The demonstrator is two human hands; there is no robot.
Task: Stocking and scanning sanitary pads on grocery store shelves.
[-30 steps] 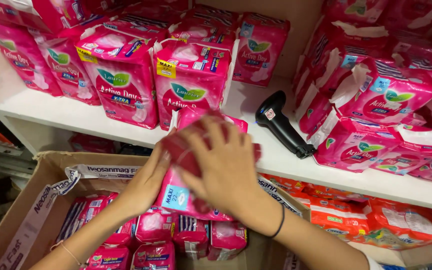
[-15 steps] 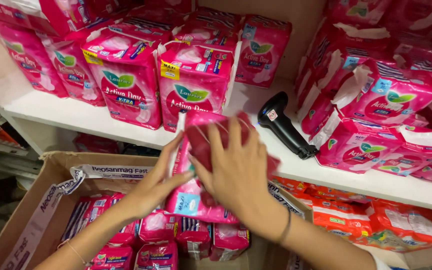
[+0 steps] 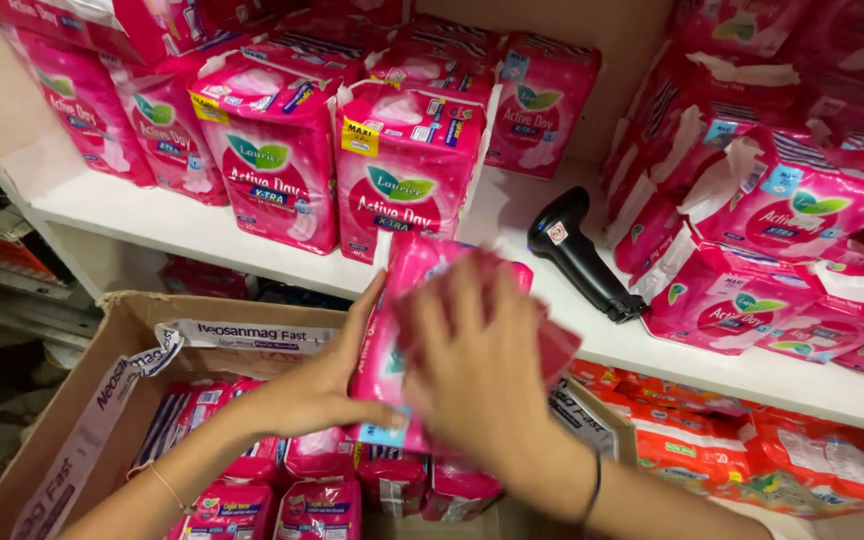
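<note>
Both my hands hold a stack of pink pad packs (image 3: 399, 290) upright in front of the white shelf (image 3: 512, 225). My left hand (image 3: 327, 385) grips the stack's left side and bottom. My right hand (image 3: 477, 375) lies flat across its front with fingers spread, covering most of it. The stack's top edge reaches the shelf's front lip, just right of two pink packs (image 3: 407, 180) standing on the shelf. Below my hands sits an open cardboard box (image 3: 122, 345) with several more pink packs (image 3: 252, 490) inside.
A black handheld barcode scanner (image 3: 582, 255) lies on the shelf right of the stack. Heaps of pink packs (image 3: 782, 230) fill the shelf's right side and back row. Orange-red packs (image 3: 742, 450) lie on the lower shelf at the right.
My hands have lifted the stack of packs up out of the box and toward the shelf edge. The view has shifted slightly closer.
</note>
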